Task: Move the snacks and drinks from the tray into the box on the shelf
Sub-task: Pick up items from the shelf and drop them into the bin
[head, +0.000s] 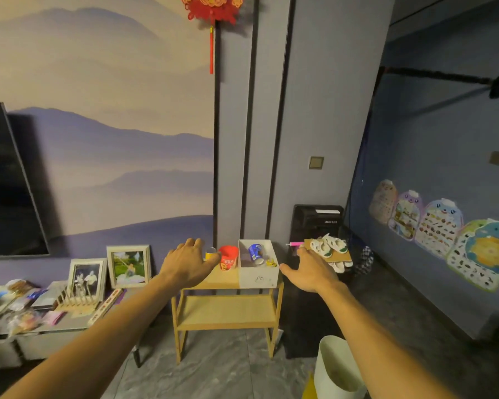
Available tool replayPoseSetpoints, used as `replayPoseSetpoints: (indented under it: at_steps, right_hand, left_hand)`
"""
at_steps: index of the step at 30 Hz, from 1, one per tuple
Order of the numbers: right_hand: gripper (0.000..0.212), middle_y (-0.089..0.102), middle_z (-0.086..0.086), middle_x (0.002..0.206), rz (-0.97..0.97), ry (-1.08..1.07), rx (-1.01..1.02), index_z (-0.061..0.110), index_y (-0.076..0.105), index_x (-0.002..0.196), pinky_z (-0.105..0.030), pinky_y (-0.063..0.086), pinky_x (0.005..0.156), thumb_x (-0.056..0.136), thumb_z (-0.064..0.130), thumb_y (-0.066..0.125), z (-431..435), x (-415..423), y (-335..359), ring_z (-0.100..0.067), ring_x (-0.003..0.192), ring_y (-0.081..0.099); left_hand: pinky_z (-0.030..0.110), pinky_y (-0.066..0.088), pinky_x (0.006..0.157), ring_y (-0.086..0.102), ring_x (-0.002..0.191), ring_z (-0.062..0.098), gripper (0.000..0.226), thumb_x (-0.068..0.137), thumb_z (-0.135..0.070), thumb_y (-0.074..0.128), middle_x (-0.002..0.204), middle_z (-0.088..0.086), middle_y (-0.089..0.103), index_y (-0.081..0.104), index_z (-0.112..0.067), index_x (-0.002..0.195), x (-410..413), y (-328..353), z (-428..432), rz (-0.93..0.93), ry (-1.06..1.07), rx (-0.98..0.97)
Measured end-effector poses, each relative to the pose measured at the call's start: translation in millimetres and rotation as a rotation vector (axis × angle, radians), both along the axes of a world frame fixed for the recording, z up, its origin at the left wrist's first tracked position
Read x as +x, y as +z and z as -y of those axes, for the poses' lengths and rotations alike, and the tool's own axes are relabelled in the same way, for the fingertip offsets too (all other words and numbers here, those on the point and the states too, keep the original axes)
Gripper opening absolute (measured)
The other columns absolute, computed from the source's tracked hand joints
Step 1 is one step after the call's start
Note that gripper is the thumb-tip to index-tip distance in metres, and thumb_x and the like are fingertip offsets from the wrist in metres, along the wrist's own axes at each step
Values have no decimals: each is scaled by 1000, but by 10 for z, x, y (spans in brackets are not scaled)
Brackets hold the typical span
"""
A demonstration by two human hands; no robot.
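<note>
**Both hands open over the shelf top**

Head view: the wooden shelf (227, 311) stands at the centre of the picture, and the white box (258, 279) sits at the right end of its top board. A blue cup (255, 253) lies tilted inside the box, with a yellow wrapper (271, 263) at its 4 o'clock, also inside. A red cup (228, 257) stands upright just beside the box, at the box's 9 o'clock. A yellow can (210, 252) is at the red cup's 9 o'clock, partly hidden.

The left hand (189, 262) reaches in from 7 o'clock with its back to the camera, fingers straight and a little spread, holding nothing. It covers part of the can; whether they touch cannot be told. The right hand (311, 269) comes in from 5 o'clock, fingers loosely spread and empty, its thumb pointing at the box without touching it.

White shoes (330, 245) lie at the box's 3 o'clock. Two photo frames (128, 266) stand at the shelf's 9 o'clock. A white bin (339, 367) is at 5 o'clock on the floor.
</note>
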State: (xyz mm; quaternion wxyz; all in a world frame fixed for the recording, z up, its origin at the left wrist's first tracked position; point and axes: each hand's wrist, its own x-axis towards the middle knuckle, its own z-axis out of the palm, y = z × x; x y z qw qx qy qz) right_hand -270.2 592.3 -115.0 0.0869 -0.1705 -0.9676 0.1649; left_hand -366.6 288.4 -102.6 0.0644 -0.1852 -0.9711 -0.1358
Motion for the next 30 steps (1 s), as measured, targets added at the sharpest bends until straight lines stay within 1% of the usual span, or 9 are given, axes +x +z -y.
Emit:
replayPoseSetpoints:
  at_steps: [2,6,10,13,16,20,23,26,30]
  right_hand:
    - [79,61,-6,143,6,-1,-13,16,46,150,-34,56,85,94,69,61,-128,-351,-53,-25,123,64]
    - [83,56,-7,151,23,-25,-20,18,44,153,-40,58,94,92,72,61,-356,-1098,-155,-28,130,60]
    - [80,57,-7,149,74,-67,-23,19,41,156,-38,56,94,95,66,62,-579,-1792,-235,-28,129,61]
    - [81,56,-8,150,73,-95,-34,18,41,156,-42,57,98,94,67,62,-761,-2295,-309,-29,130,60]
    - [83,53,-7,154,103,-92,-60,19,40,157,-45,57,100,94,67,63,-914,-2740,-401,-29,133,58]
    - [83,53,-8,154,119,-97,-81,19,41,156,-48,57,102,93,70,61,-1170,-3360,-562,-31,134,58]
    - [85,48,-8,160,142,-81,-83,18,38,159,-46,52,108,95,69,59,-1387,-3848,-739,-33,142,52]
    - [84,42,-9,164,172,-42,-92,16,35,161,-47,49,111,98,67,58,-1651,-4412,-965,-34,146,47]
    - [77,49,-10,158,218,-18,-164,15,41,156,-44,48,107,99,64,58,-1989,-5166,-1344,-32,141,51]
  left_hand:
    - [50,48,105,54,135,28,86,92,-85,30,155,5,49,45,-22,149,-375,-73,-180,1,-9,-9]
    - [50,50,104,55,133,30,87,92,-84,33,155,7,49,43,-20,150,-1230,-238,-503,23,-40,2]
    - [50,51,104,54,135,33,88,93,-81,36,157,9,47,39,-17,153,-2062,-313,-833,91,-47,37]
    - [51,49,106,52,138,34,87,95,-79,37,160,9,44,36,-18,156,-2655,-355,-1090,88,-67,18]
    - [51,52,103,55,134,33,86,93,-81,39,157,7,47,37,-21,155,-3093,-498,-1310,120,-98,1]
    - [51,54,103,56,134,34,86,94,-81,39,159,7,46,36,-22,155,-3651,-724,-1559,175,-106,-2]
    - [53,54,102,56,132,34,89,92,-84,35,158,9,47,37,-21,155,-4116,-913,-1749,198,-96,-14]
    - [52,54,101,58,131,35,88,92,-82,36,158,9,47,38,-20,155,-4576,-1120,-2021,220,-79,-25]
    - [51,53,103,59,131,34,83,95,-79,38,159,9,46,36,-21,156,-5162,-1433,-2462,273,-36,-35]
